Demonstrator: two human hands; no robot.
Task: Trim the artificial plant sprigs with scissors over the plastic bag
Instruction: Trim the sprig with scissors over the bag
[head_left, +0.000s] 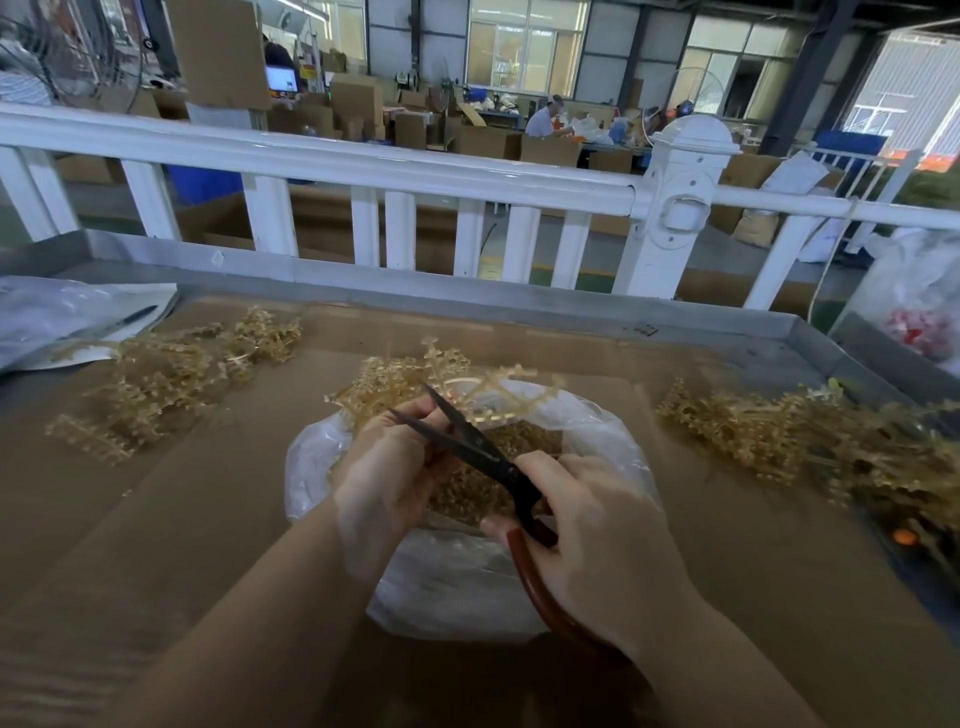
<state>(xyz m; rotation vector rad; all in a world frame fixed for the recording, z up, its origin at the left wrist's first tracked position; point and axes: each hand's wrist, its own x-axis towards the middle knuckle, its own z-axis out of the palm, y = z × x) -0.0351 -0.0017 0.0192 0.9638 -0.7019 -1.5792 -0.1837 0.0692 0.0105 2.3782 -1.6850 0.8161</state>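
Fingers of the left hand (387, 467) curl round the stem end of a tan sprig (467, 387), pinching it so its branches fan out past the far rim of the plastic bag (452, 582), while the fingers of the right hand (597, 525) wrap the red-brown handles of the scissors (467, 439), whose two dark blades stand parted in a narrow V right beside the left fingertips. From the single head view the step in hand looks like a cut about to be made: the blades are apart, aimed at the held sprig, and the whole grip sits above the bag's mouth. The next move probably calls for closing the blades on the stem close to the left fingers without nipping them, keeping the cut over the bag so the offcut drops in among the tan trimmings already lying there. By count there is one bag under the hands, one pair of scissors and one sprig in the hand, though blur makes it hard to say whether a second is bunched with it. Two loose heaps of sprigs lie on the cardboard sheet (156, 519): one heap (156, 384) well to the left of the bag, one heap (810, 441) well to its right. Individual sprigs in either heap are too tangled to number.
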